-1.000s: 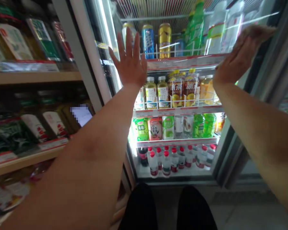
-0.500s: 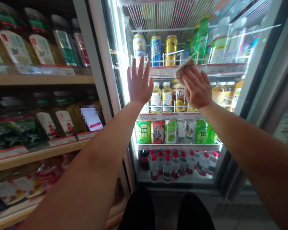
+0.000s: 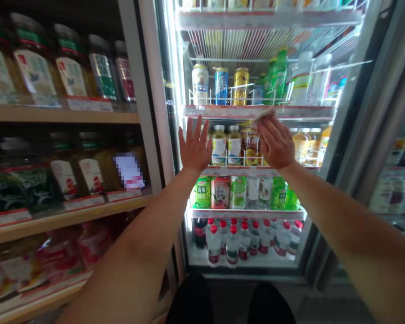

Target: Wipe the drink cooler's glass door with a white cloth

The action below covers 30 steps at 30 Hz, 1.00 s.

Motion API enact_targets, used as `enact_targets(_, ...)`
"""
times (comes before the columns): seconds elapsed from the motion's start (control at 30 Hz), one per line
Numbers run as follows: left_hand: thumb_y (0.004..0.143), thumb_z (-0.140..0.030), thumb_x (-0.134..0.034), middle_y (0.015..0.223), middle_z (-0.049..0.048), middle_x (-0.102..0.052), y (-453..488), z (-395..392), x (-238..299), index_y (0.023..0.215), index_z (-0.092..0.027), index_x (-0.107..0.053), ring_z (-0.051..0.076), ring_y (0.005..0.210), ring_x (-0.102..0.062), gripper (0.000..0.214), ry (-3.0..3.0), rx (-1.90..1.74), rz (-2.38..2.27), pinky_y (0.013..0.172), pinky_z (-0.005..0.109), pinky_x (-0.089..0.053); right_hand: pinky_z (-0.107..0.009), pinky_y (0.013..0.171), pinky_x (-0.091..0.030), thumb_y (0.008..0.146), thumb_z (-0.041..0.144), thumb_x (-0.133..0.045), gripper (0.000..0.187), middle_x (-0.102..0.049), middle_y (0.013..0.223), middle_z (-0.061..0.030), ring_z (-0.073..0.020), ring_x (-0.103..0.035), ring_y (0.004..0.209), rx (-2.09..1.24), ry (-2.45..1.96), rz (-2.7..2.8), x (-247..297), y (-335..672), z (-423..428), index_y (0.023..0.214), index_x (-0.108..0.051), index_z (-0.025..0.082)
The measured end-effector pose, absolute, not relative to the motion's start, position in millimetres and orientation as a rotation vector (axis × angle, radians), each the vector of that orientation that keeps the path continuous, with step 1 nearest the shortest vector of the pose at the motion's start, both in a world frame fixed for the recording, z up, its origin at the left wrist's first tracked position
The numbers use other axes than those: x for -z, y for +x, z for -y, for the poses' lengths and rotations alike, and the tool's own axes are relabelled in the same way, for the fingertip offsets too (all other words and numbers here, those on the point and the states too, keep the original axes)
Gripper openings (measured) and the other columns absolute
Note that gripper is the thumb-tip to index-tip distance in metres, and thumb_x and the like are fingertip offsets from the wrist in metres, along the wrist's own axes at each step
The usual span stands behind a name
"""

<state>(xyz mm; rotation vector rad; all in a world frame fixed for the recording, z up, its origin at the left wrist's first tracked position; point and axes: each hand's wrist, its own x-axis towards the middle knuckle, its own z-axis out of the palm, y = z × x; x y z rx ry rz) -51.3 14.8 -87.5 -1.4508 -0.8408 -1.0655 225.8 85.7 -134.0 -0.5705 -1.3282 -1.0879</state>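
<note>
At the lower edge of the drinks fridge [image 3: 243, 272] stood red-capped bottles [image 3: 232, 246]; above, the left hand [image 3: 196, 153] splayed empty fingers, the right hand [image 3: 278, 146] grasped a cloth [image 3: 263, 116].

Fridge floor [image 3: 266, 262]: red-capped bottles [image 3: 232, 246] (dark bottle [image 3: 200, 234] far left). Shelf above [image 3: 248, 214]: green, pink, clear drinks [image 3: 220, 193].

A white light strip [image 3: 174, 58] shines bright at eleven o'clock in the fridge [image 3: 266, 262]. The shelves [image 3: 64, 115] at nine o'clock look dim. Bottles [image 3: 393, 193] at three o'clock are blurry. The floor [image 3: 236, 310] at six is dark.
</note>
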Motion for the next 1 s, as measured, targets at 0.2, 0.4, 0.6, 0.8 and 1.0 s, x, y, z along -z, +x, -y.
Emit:
enact_targets(0.2,0.101,-0.030,-0.043,0.167,0.0004,-0.025,-52,-14,90,0.159,-0.026,-0.033,0.022,0.157,-0.004,0.059,-1.467,1.079,0.856,0.129,0.049,0.004,-0.053,0.119,-0.037,0.105,0.033,-0.029,0.051,-0.053,0.148,-0.0143,-0.0283,-0.040,0.146,0.790,-0.585,0.816,132,220,-106,0.145,-0.054,0.015)
enact_targets(0.4,0.102,-0.032,-0.040,0.167,-0.0001,-0.023,-53,-12,91,0.160,-0.025,-0.033,0.022,0.157,-0.003,0.058,-1.457,1.069,0.851,0.130,0.048,0.004,-0.054,0.118,-0.039,0.105,0.032,-0.029,0.053,-0.052,0.149,-0.0182,-0.0295,-0.039,0.148,0.791,-0.649,0.757,152,195,-102,0.147,-0.051,0.011)
enact_targets(0.6,0.102,-0.032,-0.042,0.167,-0.0014,-0.022,-54,-13,91,0.160,-0.027,-0.031,0.022,0.157,-0.004,0.060,-1.453,1.075,0.830,0.130,0.050,0.002,-0.050,0.124,-0.033,0.100,0.026,-0.041,0.050,-0.050,0.153,-0.0074,-0.0246,-0.035,0.150,1.047,-0.551,1.463,164,199,-81,0.148,-0.053,0.021)
enact_targets(0.8,0.103,-0.033,-0.039,0.167,0.0009,-0.022,-54,-13,91,0.160,-0.025,-0.032,0.024,0.157,-0.005,0.058,-1.461,1.075,0.830,0.130,0.052,0.001,-0.061,0.122,-0.030,0.103,0.027,-0.028,0.055,-0.045,0.155,-0.0166,-0.0312,-0.031,0.152,0.598,-0.598,0.824,123,150,-75,0.154,-0.043,0.013)
enact_targets(1.0,0.102,-0.033,-0.040,0.166,0.0025,-0.024,-53,-11,90,0.159,-0.024,-0.036,0.025,0.157,-0.007,0.058,-1.468,1.092,0.854,0.130,0.053,-0.001,-0.045,0.128,-0.025,0.102,0.020,-0.036,0.056,-0.037,0.161,0.0042,-0.0199,-0.024,0.155,1.029,-0.446,1.625,136,105,-58,0.156,-0.039,0.031)
